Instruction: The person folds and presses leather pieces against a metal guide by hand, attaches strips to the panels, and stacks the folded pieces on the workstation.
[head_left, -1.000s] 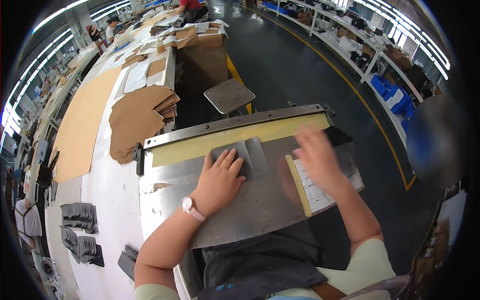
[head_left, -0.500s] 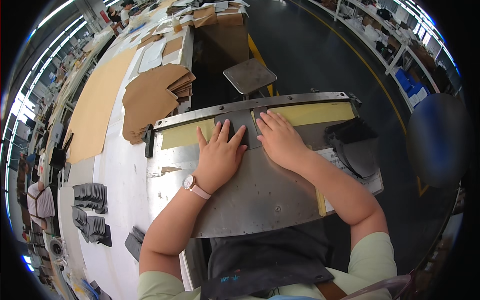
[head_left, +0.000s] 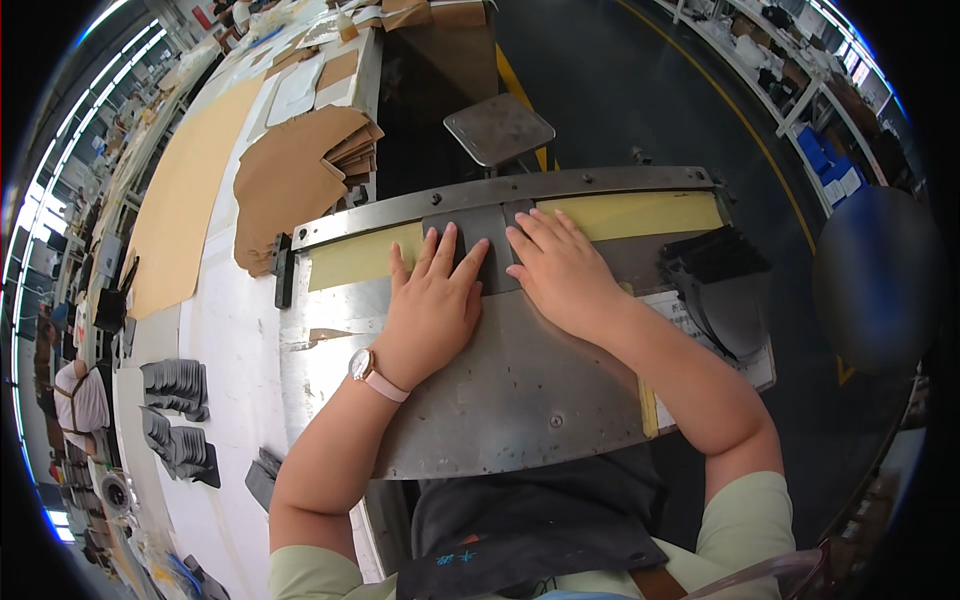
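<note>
My left hand (head_left: pixel 435 305) lies palm down, fingers spread, on a dark grey flat piece (head_left: pixel 497 262). My right hand (head_left: pixel 565 275) rests with its fingers stretched out on a second dark grey strip (head_left: pixel 516 208) just to the right. The far ends of both pieces reach the metal bar (head_left: pixel 480 190) across the back of the steel machine plate (head_left: pixel 500 400). Yellow strips (head_left: pixel 640 215) run along this bar on both sides of the pieces. The undersides of my fingers hide part of the pieces.
Cut brown sheets (head_left: pixel 290 180) are stacked on the white table at left, near several piles of grey pieces (head_left: pixel 180 450). A black brush (head_left: pixel 715 260) and more grey pieces (head_left: pixel 735 320) lie on the plate's right side. Beyond the bar stands a stool (head_left: pixel 500 130).
The view has shifted slightly, so the bar sits a little higher. Both hands stay flat on the grey pieces, with only a slight shift of the left hand.
</note>
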